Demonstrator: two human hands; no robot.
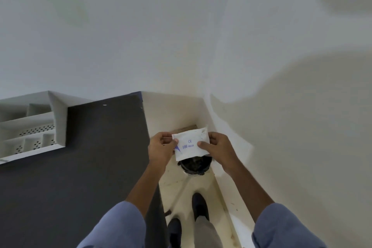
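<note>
Packet (190, 144), white, printed "100 PIECES", is up over the floor (201, 185), just below centre frame. Nearest in, dark shoes (199, 205) at its 6 o'clock. Left hand (161, 148) has the 9 o'clock edge, fingers (173, 141) clamped on it; right hand (218, 147) pinches the 3 o'clock edge, thumb across the front. Under the packet, a black bin (194, 166). Dark desk (90, 157) runs off at 9 o'clock, a white tray (30, 127) farther out at 10.

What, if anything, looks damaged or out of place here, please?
The packet, pinched by the left hand and right hand above the bin, has a ragged, crumpled top right corner. Nothing else stands out.
</note>
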